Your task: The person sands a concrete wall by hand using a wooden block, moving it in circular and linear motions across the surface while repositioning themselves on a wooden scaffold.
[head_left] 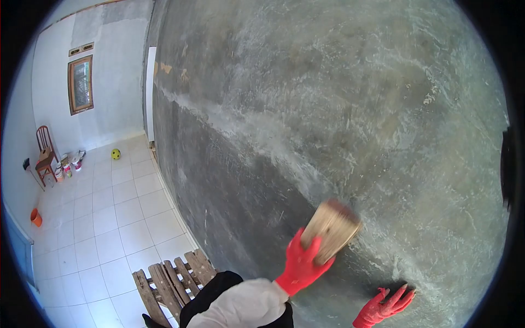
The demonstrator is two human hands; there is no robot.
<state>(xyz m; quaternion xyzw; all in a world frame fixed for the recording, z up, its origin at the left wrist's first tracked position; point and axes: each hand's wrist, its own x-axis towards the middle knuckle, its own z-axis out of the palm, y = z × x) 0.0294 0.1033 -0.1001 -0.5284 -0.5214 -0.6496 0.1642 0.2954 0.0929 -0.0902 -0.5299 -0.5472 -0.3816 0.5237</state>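
My left hand (302, 268), in a red glove, grips a pale wooden block (332, 229) and holds it to the grey plastered wall (262, 180). The block is slightly blurred, and its face towards the wall is hidden. Lower and to the right, my right hand (384, 309) in a red glove rests against the wall with its fingers stretched out and holds nothing. A lighter, rough streak runs diagonally across the wall, passing by the block; the plaster below it looks darker and smoother.
A slatted wooden bench or platform (172, 281) stands below me. Past it, white floor tiles (112, 218) lead to a chair (45, 153), several paint containers (68, 169), a yellow ball (115, 154) and an orange bucket (36, 217). A small window (81, 85) is in the far wall.
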